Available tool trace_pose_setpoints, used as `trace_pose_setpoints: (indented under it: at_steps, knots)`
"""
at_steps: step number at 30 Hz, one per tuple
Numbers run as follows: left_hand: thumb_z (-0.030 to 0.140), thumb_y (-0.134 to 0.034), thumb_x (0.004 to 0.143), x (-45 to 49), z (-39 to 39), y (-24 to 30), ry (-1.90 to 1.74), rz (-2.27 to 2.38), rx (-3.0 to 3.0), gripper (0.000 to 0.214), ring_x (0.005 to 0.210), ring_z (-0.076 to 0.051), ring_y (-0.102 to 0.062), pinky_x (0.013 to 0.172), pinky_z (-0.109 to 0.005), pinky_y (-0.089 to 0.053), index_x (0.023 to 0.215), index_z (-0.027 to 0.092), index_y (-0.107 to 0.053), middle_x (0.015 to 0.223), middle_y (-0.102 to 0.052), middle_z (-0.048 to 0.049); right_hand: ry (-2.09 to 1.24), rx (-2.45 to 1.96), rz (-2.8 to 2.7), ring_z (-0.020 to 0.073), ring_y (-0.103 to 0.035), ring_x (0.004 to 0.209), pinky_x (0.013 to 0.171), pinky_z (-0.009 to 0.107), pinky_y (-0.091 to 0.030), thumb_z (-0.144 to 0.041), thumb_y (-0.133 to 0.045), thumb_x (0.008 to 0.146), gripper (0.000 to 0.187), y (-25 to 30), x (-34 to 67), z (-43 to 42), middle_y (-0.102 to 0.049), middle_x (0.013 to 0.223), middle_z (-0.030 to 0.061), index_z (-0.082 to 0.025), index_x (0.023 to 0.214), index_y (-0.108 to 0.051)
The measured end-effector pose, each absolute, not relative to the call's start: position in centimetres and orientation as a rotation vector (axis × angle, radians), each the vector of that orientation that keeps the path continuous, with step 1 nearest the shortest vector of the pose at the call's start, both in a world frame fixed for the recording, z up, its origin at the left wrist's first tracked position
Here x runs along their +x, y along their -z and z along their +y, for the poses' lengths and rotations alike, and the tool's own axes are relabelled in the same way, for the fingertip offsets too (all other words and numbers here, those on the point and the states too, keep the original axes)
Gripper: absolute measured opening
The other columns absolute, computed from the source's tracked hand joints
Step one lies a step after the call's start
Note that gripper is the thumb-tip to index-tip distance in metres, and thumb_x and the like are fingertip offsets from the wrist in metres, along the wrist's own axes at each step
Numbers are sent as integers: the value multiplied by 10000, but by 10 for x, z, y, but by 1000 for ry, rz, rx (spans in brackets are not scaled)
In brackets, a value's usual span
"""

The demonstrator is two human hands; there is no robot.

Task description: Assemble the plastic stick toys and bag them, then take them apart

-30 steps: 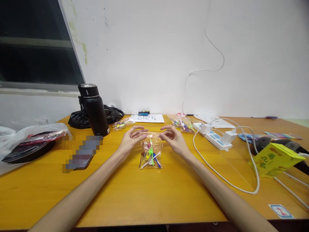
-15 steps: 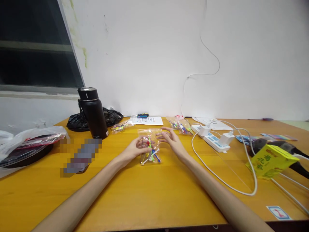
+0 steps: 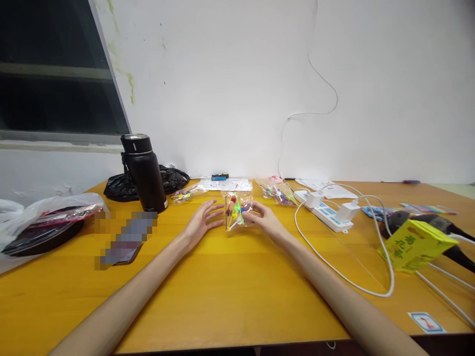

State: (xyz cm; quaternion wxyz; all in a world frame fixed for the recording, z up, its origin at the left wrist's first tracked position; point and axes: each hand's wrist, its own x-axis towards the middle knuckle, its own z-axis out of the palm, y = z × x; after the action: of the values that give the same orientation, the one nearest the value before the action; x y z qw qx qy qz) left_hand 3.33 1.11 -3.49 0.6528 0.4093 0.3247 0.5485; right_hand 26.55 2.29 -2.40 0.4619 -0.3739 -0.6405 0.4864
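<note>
A clear plastic bag (image 3: 234, 222) holds small coloured pieces: red, yellow, green, blue and white, some of them thin sticks. My right hand (image 3: 264, 220) pinches the bag at its right side and keeps it upright above the wooden table. To the left of the bag, my left hand (image 3: 201, 222) is open, its fingers spread and pointing at the bag with a small gap between. Farther back lie two similar clear bags of coloured pieces, a left bag (image 3: 185, 193) and a right bag (image 3: 277, 192).
Left are a black bottle (image 3: 145, 175), a phone (image 3: 129, 252) and a round dark container (image 3: 44, 236) in white plastic. A power strip (image 3: 330, 218) with white cables and a yellow box (image 3: 417, 246) stand right. Papers (image 3: 232, 184) and a screwdriver (image 3: 219, 177) lie at the back.
The bag has passed from my left hand to my right hand and moved slightly right and up. My left hand has let go and drawn back to the left.
</note>
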Motion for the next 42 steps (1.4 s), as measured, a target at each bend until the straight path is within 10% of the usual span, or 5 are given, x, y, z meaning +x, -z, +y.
trace_pose_setpoints:
  at_steps: [14, 21, 29, 36, 42]
  knots:
    - [405, -621, 907, 33, 14, 41, -1204, 845, 1019, 335, 970, -219, -685, 866, -363, -547, 1143, 169, -602, 1152, -691, -127, -350, -1379, -1543, 252, -658, 851, 837, 409, -502, -449, -656, 802, 403, 36, 338, 75, -700, 1048, 128, -148, 1067, -626]
    - [367, -648, 889, 35, 12, 42, -1199, 844, 1023, 332, 939, -211, -692, 853, -362, -552, 1152, 173, -585, 1126, -695, -122, 150, -1675, -1603, 379, -467, 1200, 996, 501, -369, -460, -560, 884, 524, 54, 360, 86, -623, 1252, 211, -119, 1282, -556]
    - [329, -707, 821, 34, 11, 41, -1156, 862, 1066, 326, 933, -209, -689, 879, -363, -523, 1100, 182, -624, 1089, -707, -109, 137, -1503, -1537, 344, -455, 1197, 1020, 476, -362, -428, -527, 908, 402, 43, 347, 78, -602, 1257, 164, -174, 1212, -593]
    - [282, -530, 865, 26, 13, 43, -1052, 1147, 1696, 210, 562, -138, -487, 616, -263, -377, 987, 186, -671, 570, -509, 49, -293, -1169, -1930, 178, -558, 686, 668, 286, -410, -237, -466, 909, 205, 39, 307, 52, -656, 796, 26, -201, 950, -664]
    - [303, -467, 897, 23, 3, 39, -860, 1188, 2104, 277, 624, -166, -503, 600, -266, -328, 1003, 209, -705, 714, -621, 2, -402, -1258, -2217, 152, -537, 623, 591, 252, -324, -197, -501, 881, 210, 47, 288, 43, -643, 709, 4, -196, 953, -698]
